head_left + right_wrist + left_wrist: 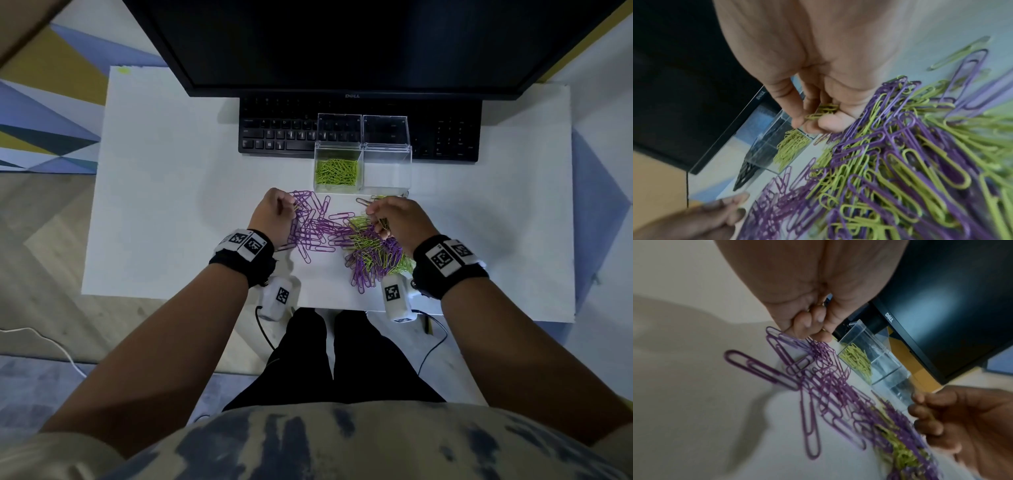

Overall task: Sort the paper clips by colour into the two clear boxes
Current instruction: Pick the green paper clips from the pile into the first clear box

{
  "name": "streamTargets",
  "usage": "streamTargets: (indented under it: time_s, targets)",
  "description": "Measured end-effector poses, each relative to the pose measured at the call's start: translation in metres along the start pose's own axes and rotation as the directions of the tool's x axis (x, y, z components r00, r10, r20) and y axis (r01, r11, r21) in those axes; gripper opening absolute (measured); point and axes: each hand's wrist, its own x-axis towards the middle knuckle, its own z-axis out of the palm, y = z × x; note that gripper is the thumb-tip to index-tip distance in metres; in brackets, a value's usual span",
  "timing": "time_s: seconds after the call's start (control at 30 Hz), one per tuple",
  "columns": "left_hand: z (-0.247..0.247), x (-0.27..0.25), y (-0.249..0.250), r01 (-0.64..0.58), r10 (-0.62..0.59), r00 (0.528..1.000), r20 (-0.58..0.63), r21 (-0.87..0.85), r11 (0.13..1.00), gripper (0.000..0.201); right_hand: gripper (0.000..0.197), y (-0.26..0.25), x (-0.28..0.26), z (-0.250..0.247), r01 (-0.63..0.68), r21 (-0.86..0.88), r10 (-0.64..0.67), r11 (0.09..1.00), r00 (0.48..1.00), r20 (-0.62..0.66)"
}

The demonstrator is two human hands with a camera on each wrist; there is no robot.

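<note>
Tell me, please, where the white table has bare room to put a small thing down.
Bare: the white table left of the left hand, and right of the right hand up to the edge. Crowded: the mixed purple and green paper clips between the hands, below the two clear boxes.

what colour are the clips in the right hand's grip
Green: the right hand pinches a few green clips in curled fingers, clearest in the right wrist view.

The one brand that reads clearly is "DELL", printed on the lower bezel of the black monitor (352, 96), well beyond both hands. The keyboard (274, 133) beyond the left hand shows white key letters such as A, S and D; the rest are too dim to read
</note>
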Motion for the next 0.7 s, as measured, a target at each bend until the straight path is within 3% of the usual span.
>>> streamTargets:
  time_s: [0.1, 0.2, 0.27, 0.33, 0.4, 0.47, 0.6, 0.7]
  targets:
    - [0.000, 0.003, 0.001, 0.112, -0.101, 0.993, 0.055, -0.267, 0.957, 0.025, 0.018, 0.002, 0.003, 0.002, 0.084, -0.287, -0.114, 0.954, 0.989, -0.089]
    - [0.001, 0.002, 0.012, 0.246, -0.165, 0.968, 0.192, -0.568, 0.785, 0.033, 0.026, 0.002, 0.003, 0.011, 0.143, -0.517, -0.233, 0.844, 0.966, -0.113]
    - [0.004, 0.001, 0.021, 0.310, -0.217, 0.950, 0.222, -0.631, 0.711, 0.032, 0.033, 0.003, 0.004, 0.017, 0.160, -0.581, -0.257, 0.798, 0.962, -0.089]
    - [0.011, -0.002, 0.028, 0.309, -0.241, 0.951, 0.194, -0.542, 0.782, 0.028, 0.034, 0.005, 0.003, 0.024, 0.190, -0.592, -0.247, 0.783, 0.969, -0.016]
    - [0.019, -0.008, 0.033, 0.193, -0.155, 0.976, 0.152, -0.283, 0.940, 0.026, 0.031, 0.009, 0.002, 0.029, 0.231, -0.587, -0.252, 0.776, 0.967, 0.048]
    - [0.030, -0.013, 0.037, 0.075, -0.072, 0.989, 0.130, -0.015, 0.997, 0.030, 0.029, 0.010, 0.001, 0.027, 0.234, -0.551, -0.272, 0.801, 0.962, 0.014]
    - [0.046, -0.012, 0.037, -0.190, 0.147, 0.975, 0.167, 0.284, 0.940, 0.010, 0.025, 0.009, 0.005, 0.008, 0.172, -0.490, -0.274, 0.855, 0.951, -0.145]
    - [0.052, -0.011, 0.037, -0.268, 0.203, 0.959, 0.199, 0.395, 0.879, 0.014, 0.024, 0.009, 0.008, 0.005, 0.169, -0.537, -0.289, 0.826, 0.946, -0.146]
